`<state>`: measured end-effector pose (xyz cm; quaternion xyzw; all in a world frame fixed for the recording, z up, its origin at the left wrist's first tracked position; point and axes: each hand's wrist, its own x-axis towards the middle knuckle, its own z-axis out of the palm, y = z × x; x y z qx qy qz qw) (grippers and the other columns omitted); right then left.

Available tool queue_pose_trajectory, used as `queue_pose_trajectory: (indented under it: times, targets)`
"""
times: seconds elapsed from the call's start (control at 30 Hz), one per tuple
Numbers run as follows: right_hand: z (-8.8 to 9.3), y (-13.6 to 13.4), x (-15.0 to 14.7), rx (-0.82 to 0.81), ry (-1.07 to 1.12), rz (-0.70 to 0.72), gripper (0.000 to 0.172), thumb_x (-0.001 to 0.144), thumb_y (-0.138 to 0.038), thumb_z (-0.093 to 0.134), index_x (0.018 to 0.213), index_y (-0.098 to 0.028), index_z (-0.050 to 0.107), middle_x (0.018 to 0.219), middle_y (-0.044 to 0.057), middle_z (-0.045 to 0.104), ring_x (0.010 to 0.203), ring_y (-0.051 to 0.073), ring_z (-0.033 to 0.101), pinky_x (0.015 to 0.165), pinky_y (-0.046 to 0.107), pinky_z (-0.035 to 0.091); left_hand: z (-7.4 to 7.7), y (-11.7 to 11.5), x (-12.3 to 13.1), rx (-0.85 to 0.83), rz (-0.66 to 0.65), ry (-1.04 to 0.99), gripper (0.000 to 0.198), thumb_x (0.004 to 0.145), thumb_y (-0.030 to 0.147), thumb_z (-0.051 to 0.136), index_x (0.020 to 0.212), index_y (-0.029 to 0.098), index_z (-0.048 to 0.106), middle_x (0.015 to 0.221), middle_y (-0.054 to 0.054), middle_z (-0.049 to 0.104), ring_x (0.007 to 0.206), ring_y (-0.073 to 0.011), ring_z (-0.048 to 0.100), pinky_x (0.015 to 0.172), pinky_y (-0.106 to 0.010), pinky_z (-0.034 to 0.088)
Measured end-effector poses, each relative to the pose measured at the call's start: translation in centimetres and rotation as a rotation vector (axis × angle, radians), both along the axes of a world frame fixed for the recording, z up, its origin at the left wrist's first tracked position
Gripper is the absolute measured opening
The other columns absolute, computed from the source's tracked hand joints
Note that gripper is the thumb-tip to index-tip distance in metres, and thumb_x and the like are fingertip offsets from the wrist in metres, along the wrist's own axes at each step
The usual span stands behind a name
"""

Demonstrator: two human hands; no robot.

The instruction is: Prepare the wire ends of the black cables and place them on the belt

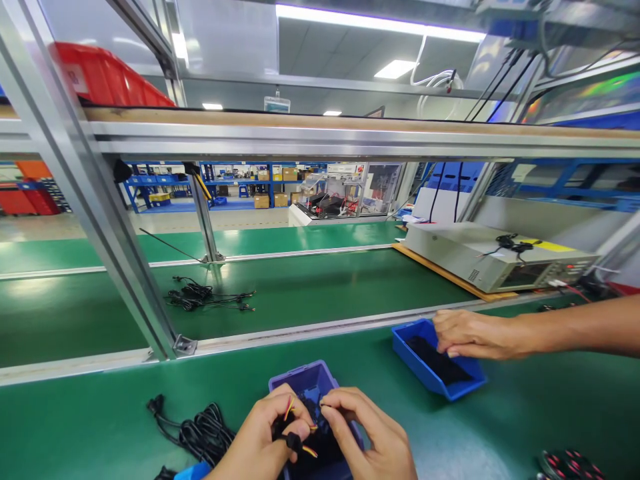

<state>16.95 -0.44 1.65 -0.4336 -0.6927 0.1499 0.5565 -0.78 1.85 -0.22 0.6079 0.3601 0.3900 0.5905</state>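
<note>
My left hand [260, 437] is closed around a black cable end with red and yellow wire tips [295, 440], low in the middle of the view. My right hand [370, 433] pinches thin wire ends just right of it, fingers pressed together. Both hands hover over a small purple-blue bin [305, 380] on the green bench. A bundle of black cables [200, 433] lies to the left of my left hand.
Another person's hand [475, 333] reaches from the right into a blue tray [405, 340] holding dark parts. A grey instrument box [495, 257] sits at the back right. More black cables [200, 297] lie on the green conveyor belt. An aluminium frame post [100, 220] stands left.
</note>
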Motion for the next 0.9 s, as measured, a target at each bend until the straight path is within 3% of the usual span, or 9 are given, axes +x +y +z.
queue_pose_trajectory:
  times: [0.3, 0.5, 0.6, 0.7, 0.9]
  targets:
    - [0.0, -0.3, 0.0, -0.003, 0.004, 0.013, 0.011, 0.093, -0.018, 0.061, 0.087, -0.023, 0.069, 0.08, 0.001, 0.074, 0.07, 0.015, 0.071, 0.068, 0.017, 0.057, 0.1, 0.2, 0.0, -0.013, -0.009, 0.021, 0.014, 0.083, 0.027, 0.062, 0.076, 0.015, 0.061, 0.081, -0.002, 0.051, 0.063, -0.0112, 0.048, 0.053, -0.02, 0.046]
    - [0.0, -0.2, 0.0, -0.011, -0.012, 0.016, 0.013, 0.094, -0.02, 0.06, 0.084, -0.023, 0.068, 0.079, 0.002, 0.073, 0.07, 0.015, 0.071, 0.068, 0.018, 0.057, -0.1, 0.1, 0.0, -0.017, 0.036, 0.008, 0.028, 0.084, 0.041, 0.067, 0.075, 0.016, 0.061, 0.081, -0.001, 0.054, 0.058, -0.0088, 0.048, 0.046, -0.017, 0.038]
    - [-0.3, -0.1, -0.1, -0.024, -0.016, 0.019, 0.013, 0.094, -0.021, 0.06, 0.084, -0.023, 0.069, 0.079, 0.002, 0.074, 0.069, 0.015, 0.072, 0.067, 0.018, 0.058, 0.1, 0.2, 0.2, -0.061, 0.065, 0.009, 0.043, 0.081, 0.058, 0.066, 0.075, 0.016, 0.058, 0.067, 0.002, 0.053, 0.047, -0.007, 0.044, 0.04, -0.017, 0.031]
    - [-0.9, -0.1, -0.4, -0.004, -0.026, 0.033, 0.012, 0.094, -0.021, 0.06, 0.087, -0.023, 0.07, 0.08, 0.003, 0.074, 0.069, 0.016, 0.072, 0.067, 0.019, 0.059, 0.6, 0.5, 0.3, -0.123, 0.05, 0.015, 0.053, 0.077, 0.069, 0.064, 0.075, 0.017, 0.055, 0.051, 0.005, 0.05, 0.039, -0.0066, 0.04, 0.039, -0.018, 0.031]
    - [-1.7, 0.1, -0.7, 0.094, -0.098, 0.08, 0.015, 0.094, -0.017, 0.057, 0.094, -0.022, 0.071, 0.083, 0.006, 0.076, 0.076, 0.019, 0.074, 0.074, 0.024, 0.061, 1.4, 0.5, 0.3, -0.184, 0.082, -0.008, 0.057, 0.067, 0.072, 0.072, 0.073, 0.017, 0.058, 0.048, 0.005, 0.052, 0.037, -0.0069, 0.042, 0.039, -0.019, 0.033]
